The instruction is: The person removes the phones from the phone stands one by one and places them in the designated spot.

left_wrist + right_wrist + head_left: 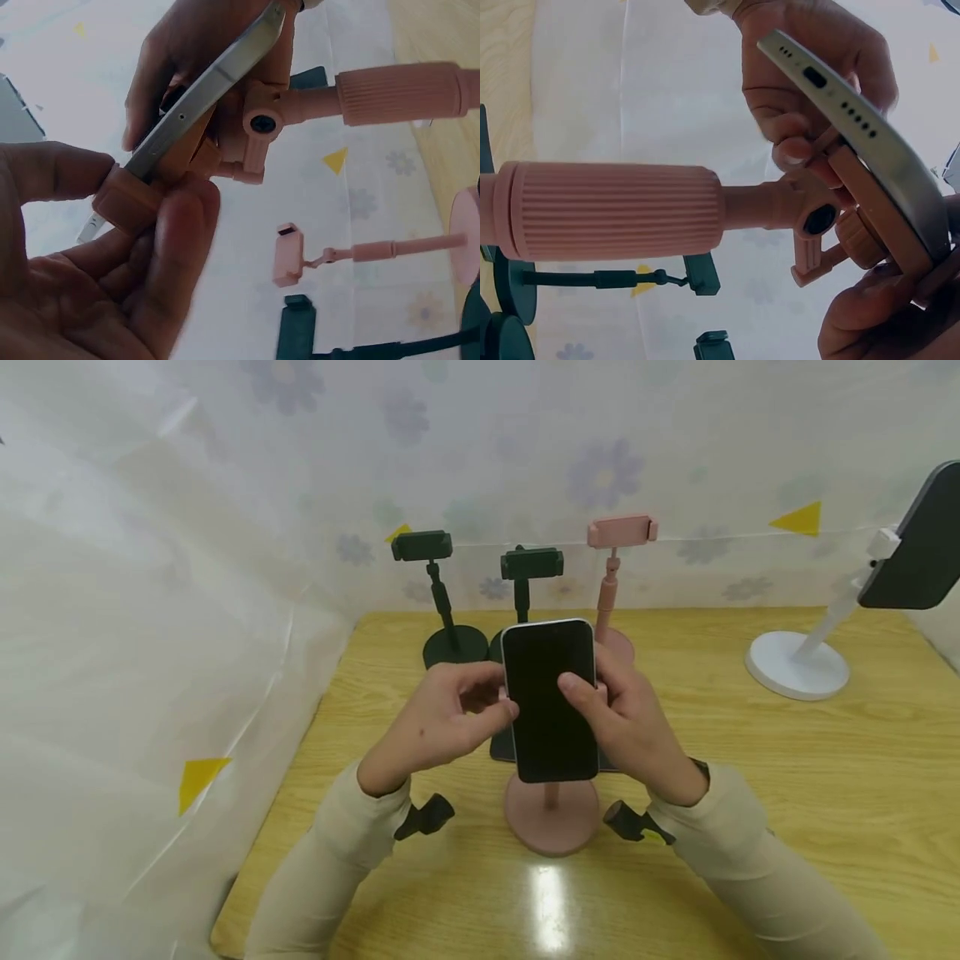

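Observation:
A smartphone point(550, 718) with a dark screen and silver edge sits tilted in the clamp point(129, 201) of a pink phone stand point(552, 827). My left hand point(450, 717) pinches the clamp's end at the phone's left edge, thumb and fingers on either side of it. At the right edge, my right hand point(636, 727) grips the phone and clamp, its thumb over the screen and its fingers behind. The stand's ribbed pink post point(619, 210) and a knob point(862, 238) behind the clamp show in the right wrist view.
Behind the phone stand two dark green phone stands point(455, 645) and another pink stand point(622, 532). A white stand point(797, 665) at the right holds a dark phone point(918, 547). A dark flat object point(502, 746) lies partly hidden behind the held phone. Flower-patterned sheeting point(480, 460) borders the wooden table point(825, 793).

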Action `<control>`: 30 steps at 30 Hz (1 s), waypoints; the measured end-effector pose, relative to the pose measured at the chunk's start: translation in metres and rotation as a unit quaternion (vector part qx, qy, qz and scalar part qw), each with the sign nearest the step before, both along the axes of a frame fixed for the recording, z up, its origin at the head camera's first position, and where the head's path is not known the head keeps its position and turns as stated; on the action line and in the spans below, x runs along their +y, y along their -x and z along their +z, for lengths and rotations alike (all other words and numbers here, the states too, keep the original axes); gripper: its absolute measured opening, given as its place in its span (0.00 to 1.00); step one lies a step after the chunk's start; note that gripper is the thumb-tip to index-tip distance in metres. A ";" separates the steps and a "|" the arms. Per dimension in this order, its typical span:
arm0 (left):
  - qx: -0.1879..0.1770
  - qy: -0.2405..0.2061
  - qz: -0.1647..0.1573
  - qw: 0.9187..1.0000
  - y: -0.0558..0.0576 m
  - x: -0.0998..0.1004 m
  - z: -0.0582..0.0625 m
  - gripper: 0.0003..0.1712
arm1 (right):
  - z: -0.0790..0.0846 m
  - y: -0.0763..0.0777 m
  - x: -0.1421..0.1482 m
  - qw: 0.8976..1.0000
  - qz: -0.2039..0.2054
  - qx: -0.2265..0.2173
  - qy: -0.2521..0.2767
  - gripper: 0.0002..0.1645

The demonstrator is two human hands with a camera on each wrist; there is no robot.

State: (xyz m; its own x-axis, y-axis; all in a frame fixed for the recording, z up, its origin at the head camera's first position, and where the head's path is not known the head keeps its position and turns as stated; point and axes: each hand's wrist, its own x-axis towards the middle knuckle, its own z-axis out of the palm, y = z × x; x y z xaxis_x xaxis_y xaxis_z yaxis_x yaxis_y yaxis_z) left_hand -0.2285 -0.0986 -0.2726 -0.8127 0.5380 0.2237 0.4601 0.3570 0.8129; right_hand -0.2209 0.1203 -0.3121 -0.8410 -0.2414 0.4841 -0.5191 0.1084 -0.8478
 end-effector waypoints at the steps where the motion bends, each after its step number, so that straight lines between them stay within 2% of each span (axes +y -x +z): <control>1: 0.004 0.010 0.011 1.000 -0.002 0.000 0.001 0.05 | 0.000 0.000 0.000 1.000 -0.001 0.004 -0.004 0.18; 6: 0.038 0.052 0.053 0.996 -0.010 0.006 0.008 0.04 | 0.000 0.002 -0.002 1.000 -0.011 0.027 0.004 0.20; 9: 0.046 0.045 0.051 0.997 -0.010 0.008 0.008 0.05 | 0.000 0.001 -0.004 0.999 -0.008 0.033 0.025 0.22; 13: 0.046 0.043 0.056 0.996 -0.009 0.008 0.009 0.05 | 0.003 0.001 -0.005 0.999 0.005 0.038 0.010 0.23; 16: 0.054 0.060 0.070 0.994 -0.010 0.011 0.010 0.05 | 0.008 0.001 -0.003 0.999 0.012 0.034 -0.020 0.22; 23: 0.086 0.093 0.096 0.987 -0.012 0.018 0.014 0.06 | 0.017 -0.002 0.002 0.998 0.034 0.026 -0.046 0.22; 30: 0.096 0.120 0.093 0.984 -0.014 0.023 0.017 0.06 | 0.016 -0.005 0.005 0.997 0.042 0.029 -0.055 0.22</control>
State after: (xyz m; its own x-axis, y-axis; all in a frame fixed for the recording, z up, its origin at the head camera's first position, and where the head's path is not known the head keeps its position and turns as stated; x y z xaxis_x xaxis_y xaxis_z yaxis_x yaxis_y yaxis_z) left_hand -0.2146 -0.0759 -0.2556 -0.8571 0.4408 0.2667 0.5057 0.6208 0.5990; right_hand -0.2158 0.1252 -0.2956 -0.7865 -0.3642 0.4987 -0.5787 0.1528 -0.8011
